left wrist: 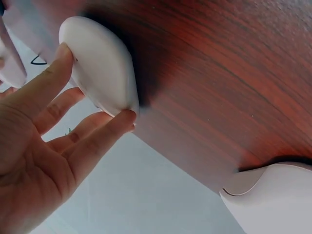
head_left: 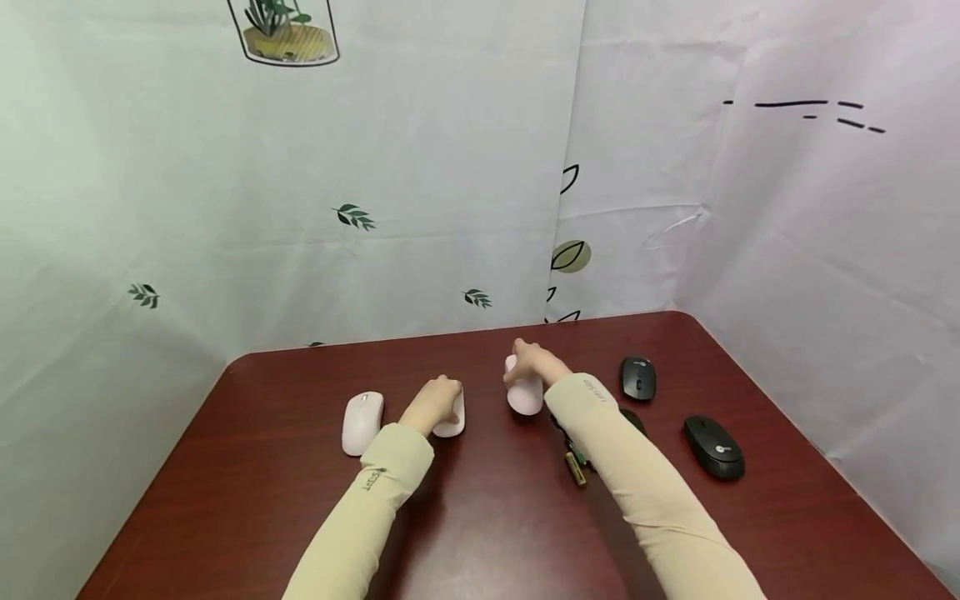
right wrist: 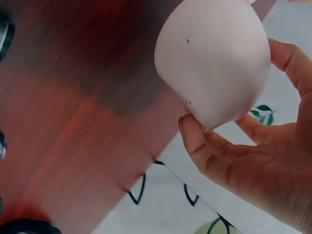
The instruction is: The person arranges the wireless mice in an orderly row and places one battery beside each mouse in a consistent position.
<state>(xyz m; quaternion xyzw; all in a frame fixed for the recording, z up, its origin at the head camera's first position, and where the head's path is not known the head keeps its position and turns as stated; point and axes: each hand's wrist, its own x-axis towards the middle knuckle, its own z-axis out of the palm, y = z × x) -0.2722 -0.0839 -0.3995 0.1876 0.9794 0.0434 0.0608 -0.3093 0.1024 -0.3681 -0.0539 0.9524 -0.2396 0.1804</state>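
My left hand (head_left: pixel 433 403) grips a white computer mouse (head_left: pixel 451 427) between the thumb and fingertips. In the left wrist view this mouse (left wrist: pixel 100 61) is tilted close over the table, fingertips along its edges. To the right, my right hand (head_left: pixel 537 363) holds a pale pink mouse (head_left: pixel 526 398) by its far end, thumb on one side and fingers on the other. Its smooth back (right wrist: pixel 214 58) fills the top of the right wrist view. Left of my left hand lies another white mouse (head_left: pixel 363 423), its end (left wrist: pixel 275 200) showing in the left wrist view.
On the right of the dark red table (head_left: pixel 495 533) lie two black mice, one farther back (head_left: pixel 638 379) and one nearer (head_left: pixel 714 447). A battery (head_left: pixel 575 469) and a dark rounded object (head_left: pixel 633 419) sit partly by my right sleeve. White printed cloth (head_left: pixel 420 167) hangs behind.
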